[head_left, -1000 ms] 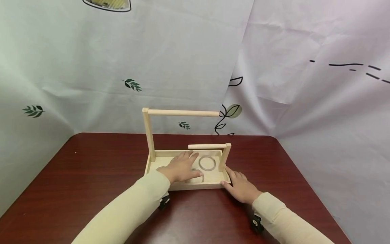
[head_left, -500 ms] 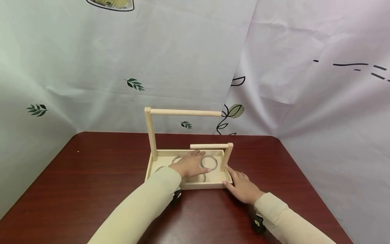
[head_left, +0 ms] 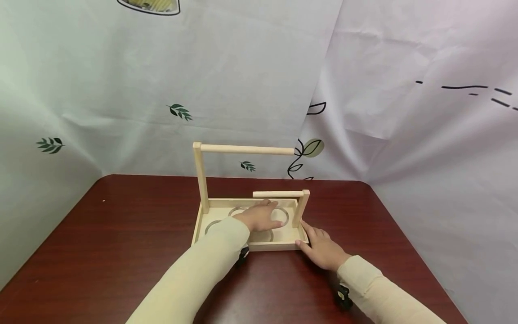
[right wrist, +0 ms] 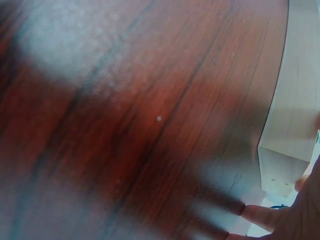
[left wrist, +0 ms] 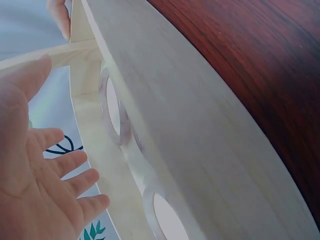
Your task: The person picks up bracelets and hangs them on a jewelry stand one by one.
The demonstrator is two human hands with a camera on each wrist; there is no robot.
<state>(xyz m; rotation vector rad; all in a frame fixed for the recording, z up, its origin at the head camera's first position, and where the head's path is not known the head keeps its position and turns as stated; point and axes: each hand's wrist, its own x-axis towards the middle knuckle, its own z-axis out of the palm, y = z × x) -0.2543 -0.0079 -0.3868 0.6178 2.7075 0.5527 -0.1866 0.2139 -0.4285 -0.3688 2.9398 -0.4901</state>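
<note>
A pale wooden tray [head_left: 279, 246] stands on the table, with an upright post and a dowel arm at each end. Several pale, bangle-like rings lie flat inside it, one [head_left: 288, 217] near the right end and one [left wrist: 103, 102] plain in the left wrist view. My left hand [head_left: 261, 218] hovers palm down over the tray's middle, fingers spread and partly covering the rings; nothing shows in its grasp. At the right front corner my right hand [head_left: 323, 250] touches the tray, thumb at the front rim and straight fingers along the end wall.
The taller dowel [head_left: 247, 149] reaches right from the left post. A shorter dowel [head_left: 277, 194] points left from the right post, just behind the left hand. The dark red table [head_left: 133, 234] surrounds the tray, and a white printed cloth [head_left: 251, 67] hangs behind.
My left hand has slid rightward over the tray, uncovering rings on the left and covering part of the right-hand ring. My right hand has stayed at the corner.
</note>
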